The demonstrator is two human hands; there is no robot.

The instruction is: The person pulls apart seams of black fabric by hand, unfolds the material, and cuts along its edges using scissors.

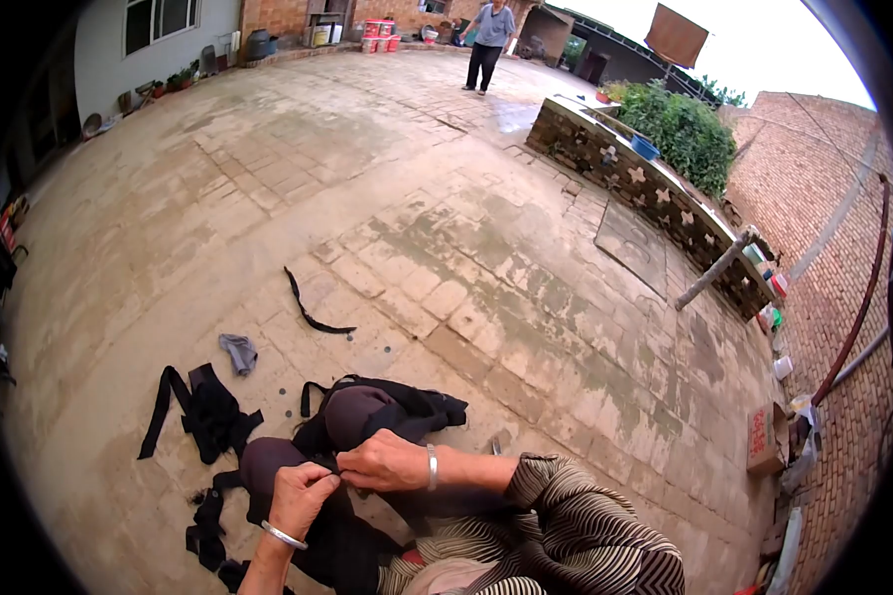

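Note:
A dark bra with purplish moulded cups (355, 416) lies across my lap and over the paving. My left hand (301, 498), with a silver bangle at the wrist, pinches dark cloth between the two cups. Right beside it, my right hand (385, 461) has its thumb and fingers closed on the same spot. Fingertips of both hands nearly meet, and any smaller piece between them is hidden. Black fabric pieces (213, 412) and a black strap (308, 305) are spread on the ground around, with a small grey cloth (238, 353) near them.
Scraps of black cloth (206, 531) lie left of my knees. A brick planter wall (645, 183) with a blue basin (644, 148) runs along the right. A cardboard box (767, 439) stands by the brick house wall. Another person (488, 45) stands at the far end.

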